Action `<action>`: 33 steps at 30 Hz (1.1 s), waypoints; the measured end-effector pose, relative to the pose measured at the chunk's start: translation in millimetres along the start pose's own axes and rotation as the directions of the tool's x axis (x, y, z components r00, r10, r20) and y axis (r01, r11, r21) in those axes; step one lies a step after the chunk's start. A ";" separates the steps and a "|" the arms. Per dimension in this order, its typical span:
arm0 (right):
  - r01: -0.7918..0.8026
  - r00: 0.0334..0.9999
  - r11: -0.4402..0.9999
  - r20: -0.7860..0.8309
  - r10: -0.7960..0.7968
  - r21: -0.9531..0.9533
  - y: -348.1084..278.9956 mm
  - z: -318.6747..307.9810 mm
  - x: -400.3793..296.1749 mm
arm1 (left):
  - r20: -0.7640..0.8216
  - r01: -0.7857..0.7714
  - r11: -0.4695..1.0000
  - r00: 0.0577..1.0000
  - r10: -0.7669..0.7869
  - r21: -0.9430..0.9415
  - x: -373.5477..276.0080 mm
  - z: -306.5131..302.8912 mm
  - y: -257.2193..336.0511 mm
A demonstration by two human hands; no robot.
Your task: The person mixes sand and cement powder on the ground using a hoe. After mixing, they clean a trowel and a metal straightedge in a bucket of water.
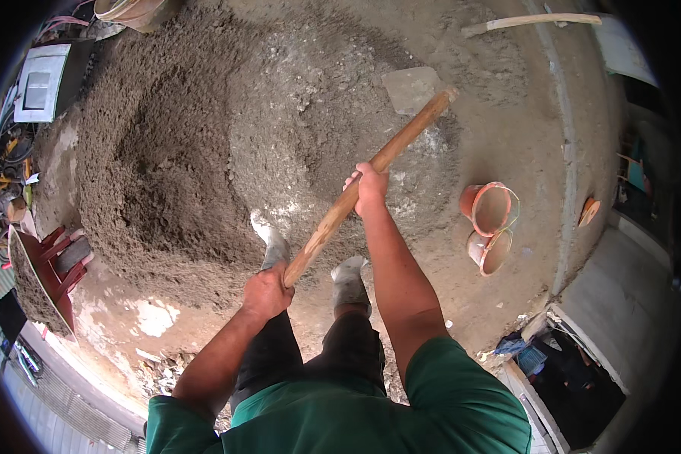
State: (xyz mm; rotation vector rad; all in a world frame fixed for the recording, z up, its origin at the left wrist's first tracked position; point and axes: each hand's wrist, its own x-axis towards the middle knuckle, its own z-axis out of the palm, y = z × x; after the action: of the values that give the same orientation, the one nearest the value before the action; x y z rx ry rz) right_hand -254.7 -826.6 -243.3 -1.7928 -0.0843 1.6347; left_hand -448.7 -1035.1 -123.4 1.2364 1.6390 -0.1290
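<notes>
Both my hands are wrapped around the wooden handle (pixel 332 218) of a hoe. My left hand (pixel 268 292) grips it near its lower end, and my right hand (pixel 371 190) holds it around the middle. At the far end, the flat grey blade (pixel 411 89) lies against a broad pile of sand and gravelly mix (pixel 312 125). Pale powder patches show on the pile's surface. To the left, a darker, wetter-looking heap (pixel 153 142) spreads over the ground. My left boot (pixel 270 241) touches the pile's near edge; my right boot (pixel 349 281) stands closer to me.
Two buckets (pixel 491 209) sit to the right. At the left edge is a maroon wheelbarrow (pixel 65 309) loaded with mix. A second wooden tool handle (pixel 545 20) lies at upper right. Rubble (pixel 162 371) is near my legs, and a dark opening (pixel 579 386) is at lower right.
</notes>
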 end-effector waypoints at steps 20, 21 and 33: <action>-0.294 0.955 0.955 -0.028 0.295 0.047 -5.5 -66.6 -52.1 | 0.429 0.043 0.995 0.903 0.000 -0.092 -75.2 -116.9 132.4; -0.256 0.965 0.962 -0.032 0.260 0.094 -3.5 -65.9 -60.0 | 0.399 0.010 0.995 0.917 0.031 -0.100 -77.1 -115.0 112.5; 0.079 0.996 0.950 -0.068 -0.062 0.302 -28.3 -73.4 -44.8 | 0.103 -0.332 0.922 0.943 0.318 0.196 23.2 -6.0 -9.9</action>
State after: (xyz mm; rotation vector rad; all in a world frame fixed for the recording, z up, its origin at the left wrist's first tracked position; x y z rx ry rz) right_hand -186.7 -859.5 -193.3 -1.5802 0.1232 1.4555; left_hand -458.6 -1021.1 -142.8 1.6333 1.3633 -0.1396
